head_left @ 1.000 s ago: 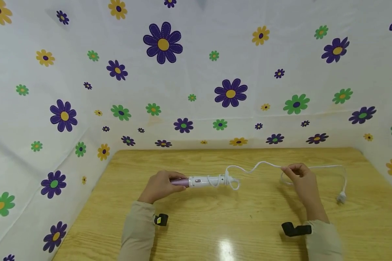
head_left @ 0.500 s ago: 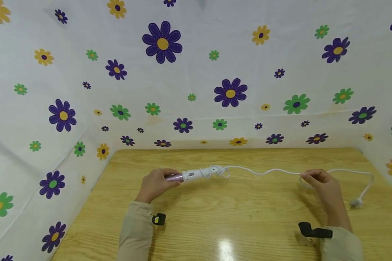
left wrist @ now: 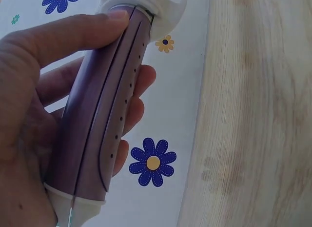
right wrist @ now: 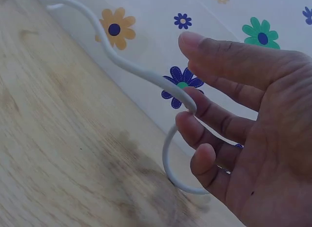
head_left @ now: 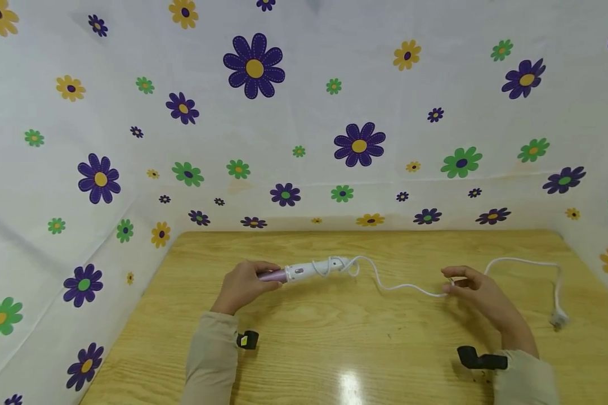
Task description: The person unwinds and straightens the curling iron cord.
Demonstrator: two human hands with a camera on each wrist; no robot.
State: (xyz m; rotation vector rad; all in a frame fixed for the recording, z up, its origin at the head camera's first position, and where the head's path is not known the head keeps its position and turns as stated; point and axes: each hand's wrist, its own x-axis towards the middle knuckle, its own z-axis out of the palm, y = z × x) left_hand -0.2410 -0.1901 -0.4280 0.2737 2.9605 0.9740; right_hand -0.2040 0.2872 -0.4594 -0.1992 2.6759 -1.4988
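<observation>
My left hand (head_left: 240,287) grips the purple barrel of a white-handled curling iron (head_left: 306,271). In the left wrist view the thumb lies along the slotted barrel (left wrist: 92,114), and fingers wrap around behind it. White cord (head_left: 380,281) is looped around the handle and runs right to my right hand (head_left: 481,295). That hand's thumb and index finger stand apart. In the right wrist view the cord (right wrist: 131,66) passes between loosely bent fingers (right wrist: 192,127), and a loop hangs below. Beyond the hand the cord ends in a plug (head_left: 559,319).
A wooden table (head_left: 334,349) lies beneath both hands. White cloth with printed flowers (head_left: 284,124) rises behind the table and along its sides. Each wrist carries a black camera mount (head_left: 481,359).
My right hand first drew the cord out to the right, then came back left and spread its thumb and index finger. The cord now sags. The curling iron tilted, its handle end rising.
</observation>
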